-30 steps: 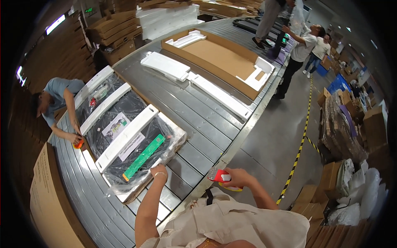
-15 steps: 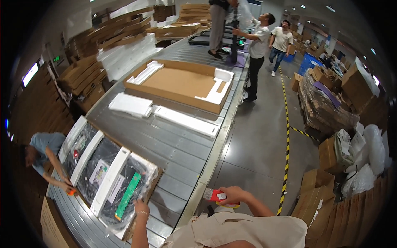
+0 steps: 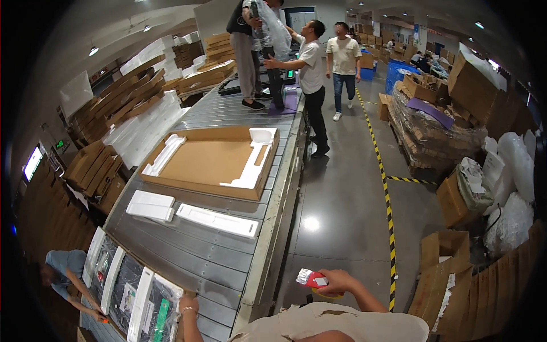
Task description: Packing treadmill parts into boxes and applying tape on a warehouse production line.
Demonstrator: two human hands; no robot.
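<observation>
Stacked cartons (image 3: 131, 91) are ranged beyond a slatted metal conveyor (image 3: 194, 251), on which a film-wrapped package (image 3: 130, 273) is laid flat, just left of the left hand (image 3: 188, 305). That hand's fingers are curled at the package's near edge, perhaps for steadying; whether it is gripped or merely touched cannot be told. A red tool (image 3: 313, 279), seemingly a tape dispenser, is enclosed by the right hand's (image 3: 337, 281) fingers and held clear of the conveyor. Foam strips (image 3: 141, 302) are set across the package, left of the left fingers, probably as padding. Across the package from those fingers, an orange object (image 3: 104, 320) is held by a co-worker (image 3: 67, 271). Farther ahead, an open carton (image 3: 211, 162) is rested.
</observation>
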